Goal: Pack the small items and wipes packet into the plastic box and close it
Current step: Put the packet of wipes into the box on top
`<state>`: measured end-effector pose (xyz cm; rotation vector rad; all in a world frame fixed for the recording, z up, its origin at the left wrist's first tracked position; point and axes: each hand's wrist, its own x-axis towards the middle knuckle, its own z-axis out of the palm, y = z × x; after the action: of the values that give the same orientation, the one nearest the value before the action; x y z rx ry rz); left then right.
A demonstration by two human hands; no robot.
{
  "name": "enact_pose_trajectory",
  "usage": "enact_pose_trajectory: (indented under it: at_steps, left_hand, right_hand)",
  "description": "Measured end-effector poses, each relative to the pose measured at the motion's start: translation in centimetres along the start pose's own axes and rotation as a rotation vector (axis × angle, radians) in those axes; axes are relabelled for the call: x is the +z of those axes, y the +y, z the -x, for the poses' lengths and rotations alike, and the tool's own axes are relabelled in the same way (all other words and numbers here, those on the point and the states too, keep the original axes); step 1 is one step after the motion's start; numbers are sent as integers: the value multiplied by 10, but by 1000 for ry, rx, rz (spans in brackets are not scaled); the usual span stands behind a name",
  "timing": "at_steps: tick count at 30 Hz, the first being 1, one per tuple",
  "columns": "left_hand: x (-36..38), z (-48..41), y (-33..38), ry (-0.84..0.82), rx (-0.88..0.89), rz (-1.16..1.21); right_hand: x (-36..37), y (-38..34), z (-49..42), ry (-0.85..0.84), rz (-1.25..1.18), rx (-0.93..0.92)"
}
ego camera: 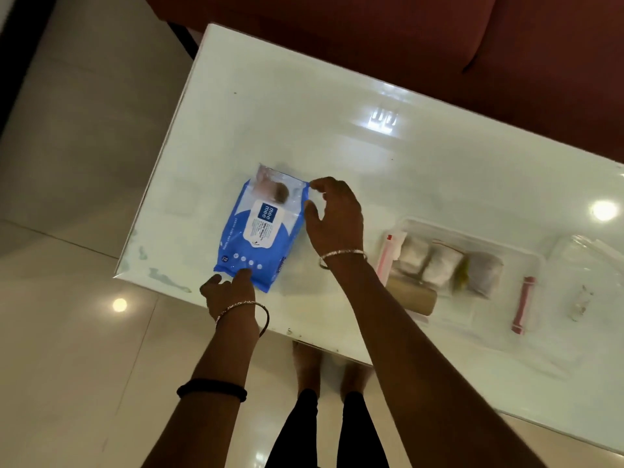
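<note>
A blue and white wipes packet (pixel 261 231) lies flat on the white glossy table (pixel 304 113), close to its near-left corner. My left hand (pixel 229 292) is at the packet's near end, fingertips on its edge. My right hand (pixel 334 217) curls over the packet's far right corner, with the index finger on the corner and the thumb on the side. To the right stands a clear plastic box (pixel 472 236), uncovered. It holds several small wrapped bundles (pixel 435 261), a cardboard tube (pixel 412 297) and a red-and-white pouch (pixel 388 255).
A red strip (pixel 522 304), seemingly a zip-bag seal, lies just right of the box. Clear plastic, perhaps the lid (pixel 587 265), lies further right. A dark red sofa (pixel 439 35) runs along the table's far side. Tiled floor (pixel 67 197) lies to the left.
</note>
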<state>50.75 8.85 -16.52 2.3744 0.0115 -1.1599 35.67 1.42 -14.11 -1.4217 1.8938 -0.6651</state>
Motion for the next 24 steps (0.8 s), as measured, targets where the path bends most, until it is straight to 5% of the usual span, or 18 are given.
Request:
enact_pose_trajectory:
  at_steps: [5,24]
  left_hand:
    - [0,-17,-2,-119,-104,225]
    - [-13,-37,-2,-294,13,82]
  right_hand:
    - [29,5,-32,-313,41,160]
    - [7,8,35,-94,-312,379]
